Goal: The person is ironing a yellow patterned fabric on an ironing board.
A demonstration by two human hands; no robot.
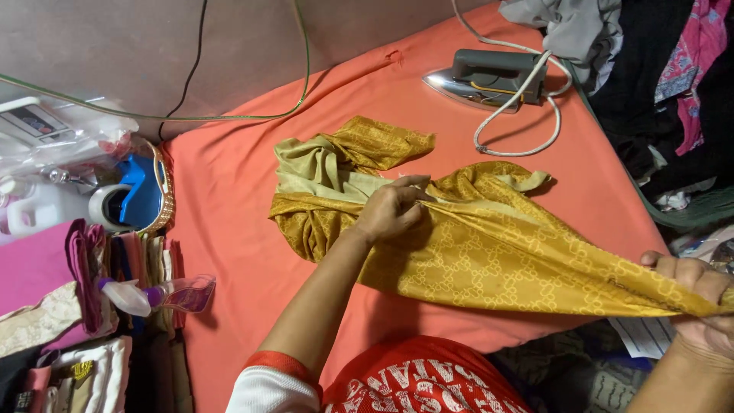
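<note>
Nearest the camera, the right hand (692, 294) sits at the lower right edge, its fingers closed tight on one end of a mustard-yellow patterned cloth (489, 252), pulling that end off the edge of the board. From there the cloth runs taut, up and to the left, across the orange ironing surface (229, 252). The left hand (391, 210) rests on the cloth near its middle, fingers curled and pinching a fold or seam where the yellow fabric meets its paler lining (321, 172). Beyond that hand the cloth lies bunched and crumpled in a loose heap, the pale lining showing on top.

To the left, beside the orange surface, a stack of folded clothes (84, 336) stands in pinks, whites and darker shades, with a clear spray bottle (157, 296) lying across it. Just behind sits a basket (162, 191) holding a blue and white object, with a plastic bag beside it.

Farther off, near the top of the orange surface, an iron (489, 79) rests flat, well apart from the cloth, its white cord (527, 115) looped beside it. A pile of dark, grey and pink clothes (657, 69) fills the far right corner.
</note>
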